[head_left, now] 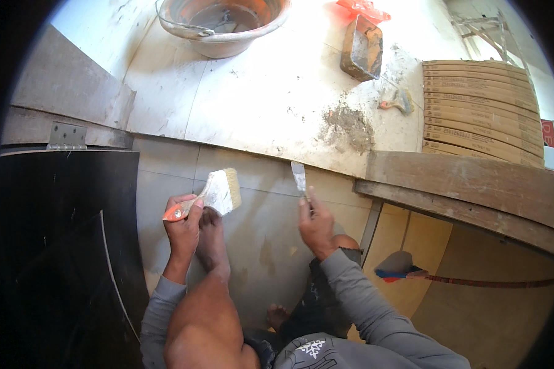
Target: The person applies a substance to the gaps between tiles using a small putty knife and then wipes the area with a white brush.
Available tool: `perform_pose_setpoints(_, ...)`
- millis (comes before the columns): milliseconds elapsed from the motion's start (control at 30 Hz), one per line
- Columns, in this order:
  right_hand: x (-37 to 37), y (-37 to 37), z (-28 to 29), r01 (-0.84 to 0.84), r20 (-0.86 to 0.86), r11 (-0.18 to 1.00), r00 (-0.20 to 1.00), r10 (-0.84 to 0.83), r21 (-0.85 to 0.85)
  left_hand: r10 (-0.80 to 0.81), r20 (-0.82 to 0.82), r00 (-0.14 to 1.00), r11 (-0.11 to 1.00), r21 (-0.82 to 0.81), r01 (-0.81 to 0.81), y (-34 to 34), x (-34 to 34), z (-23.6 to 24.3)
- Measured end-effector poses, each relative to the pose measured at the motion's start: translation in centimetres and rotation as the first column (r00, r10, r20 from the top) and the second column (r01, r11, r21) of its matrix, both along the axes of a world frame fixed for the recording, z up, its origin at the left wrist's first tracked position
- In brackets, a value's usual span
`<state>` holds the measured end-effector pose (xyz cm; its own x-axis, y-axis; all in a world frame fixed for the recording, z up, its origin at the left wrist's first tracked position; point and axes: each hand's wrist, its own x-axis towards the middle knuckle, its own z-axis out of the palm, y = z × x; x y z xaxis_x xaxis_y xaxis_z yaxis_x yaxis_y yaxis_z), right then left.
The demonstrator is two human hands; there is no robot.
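My left hand [183, 230] is closed round the orange handle of a wide paintbrush [218, 192]. Its pale bristles point right, and white smears cover its metal band. Further right, my right hand [317, 227] grips a putty knife [298, 177] with a narrow, whitish blade. The blade tip is at the lower edge of the raised white tiled floor [252, 117]; whether it touches that edge I cannot tell. Beyond it, a heap of grey-brown debris [348, 128] lies on the tiles.
A dirty bucket [228, 43] with a wire handle stands far left, a rectangular mortar tray [362, 49] far right. Another brush [400, 101] lies near stacked cardboard boxes [480, 111]. A dark door panel [61, 246] borders the left; a broom [400, 267] is at right.
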<state>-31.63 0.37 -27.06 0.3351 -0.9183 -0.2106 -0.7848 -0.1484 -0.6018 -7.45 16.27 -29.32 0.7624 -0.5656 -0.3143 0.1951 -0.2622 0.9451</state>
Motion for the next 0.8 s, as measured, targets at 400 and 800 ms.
perform_pose_setpoints(400, -0.7, 3.3, -2.1, 0.377, 0.193, 0.716, 0.794, -0.576, 0.588, 0.004, 0.000, 1.000, 1.000, -0.007, -0.004, -0.1, -0.1, -0.6)
perform_pose_setpoints(800, 2.0, 0.6, -8.3, 0.243, 0.209, 0.891, 0.917, -0.340, 0.383, 0.004, 0.062, 0.998, 0.999, 0.033, -0.006, -0.3, 0.1, 0.2)
